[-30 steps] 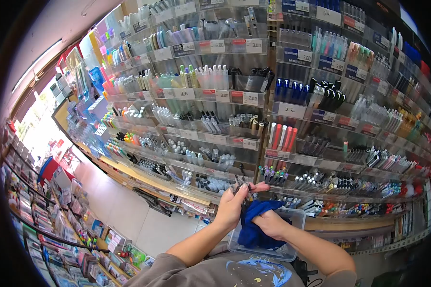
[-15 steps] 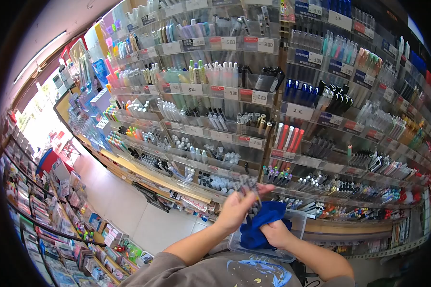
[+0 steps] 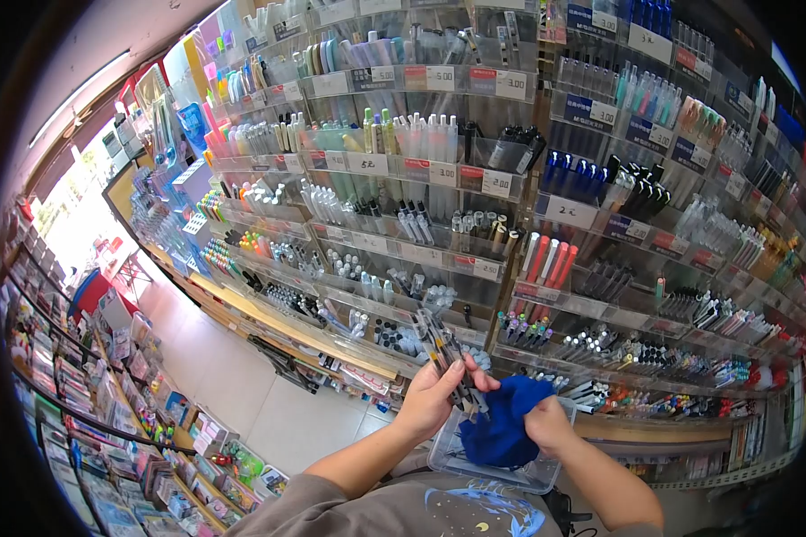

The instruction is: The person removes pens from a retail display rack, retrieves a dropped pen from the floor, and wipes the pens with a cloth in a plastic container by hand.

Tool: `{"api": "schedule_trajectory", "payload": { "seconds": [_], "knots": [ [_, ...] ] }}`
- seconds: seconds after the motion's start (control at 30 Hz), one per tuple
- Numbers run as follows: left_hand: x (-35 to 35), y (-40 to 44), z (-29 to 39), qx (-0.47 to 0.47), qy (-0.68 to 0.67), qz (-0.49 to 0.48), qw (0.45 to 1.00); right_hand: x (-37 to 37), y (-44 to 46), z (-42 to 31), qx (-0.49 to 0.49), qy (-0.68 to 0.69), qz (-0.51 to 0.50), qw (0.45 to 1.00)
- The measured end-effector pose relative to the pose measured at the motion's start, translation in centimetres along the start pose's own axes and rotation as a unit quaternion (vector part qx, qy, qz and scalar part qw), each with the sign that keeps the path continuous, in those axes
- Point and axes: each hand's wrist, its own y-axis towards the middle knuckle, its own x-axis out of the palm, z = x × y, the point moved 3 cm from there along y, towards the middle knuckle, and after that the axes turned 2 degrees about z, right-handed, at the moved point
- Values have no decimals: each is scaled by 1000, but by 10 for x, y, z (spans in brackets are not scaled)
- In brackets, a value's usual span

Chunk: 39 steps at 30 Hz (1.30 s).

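A bundle of clear-barrelled pens with dark parts (image 3: 441,347) is gripped in my left hand (image 3: 430,398), thumb across it, the bundle tilted up and to the left. My right hand (image 3: 549,424) is closed on a blue cloth (image 3: 509,421), which hangs bunched beside the lower ends of the pens. Beneath both hands is a clear plastic box (image 3: 544,481) close against my body; the cloth hides much of its inside.
A tall pen rack (image 3: 475,85) with clear tiers and price tags (image 3: 571,210) rises in front of me. Red and white pens (image 3: 546,259) stand in a middle tier. Low shelves of packaged goods (image 3: 143,447) run along the left, beside a tiled floor (image 3: 242,394).
My left hand has turned so that the pens show clearly, no longer blurred. My right hand has moved slightly up and right, drawing the cloth away from the pens.
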Motion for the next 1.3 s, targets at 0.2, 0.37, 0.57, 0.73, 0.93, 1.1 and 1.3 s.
{"api": "schedule_trajectory", "payload": {
  "seconds": [0.2,0.37,0.57,0.73,0.93,1.1,1.3],
  "knots": [
    [8,-23,-40,-193,49,-102,975,7,-1,-19,118,-72,-55,989],
    [2,-36,-63,-269,37,-143,952,16,-10,-24,174,-52,-43,982],
    [8,-48,-79,-391,-49,-184,901,5,8,-25,-156,-59,68,984],
    [15,-44,-70,-351,-20,-201,914,-7,18,-46,-99,144,115,978],
    [9,-38,-62,-303,-61,-193,931,-3,16,-22,-30,-111,-50,992],
    [8,-43,-70,-324,-1,-157,933,15,-14,-30,110,-87,-40,989],
    [12,-43,-73,-338,-31,-201,919,4,-2,-24,-166,-156,100,969]
  ]
}}
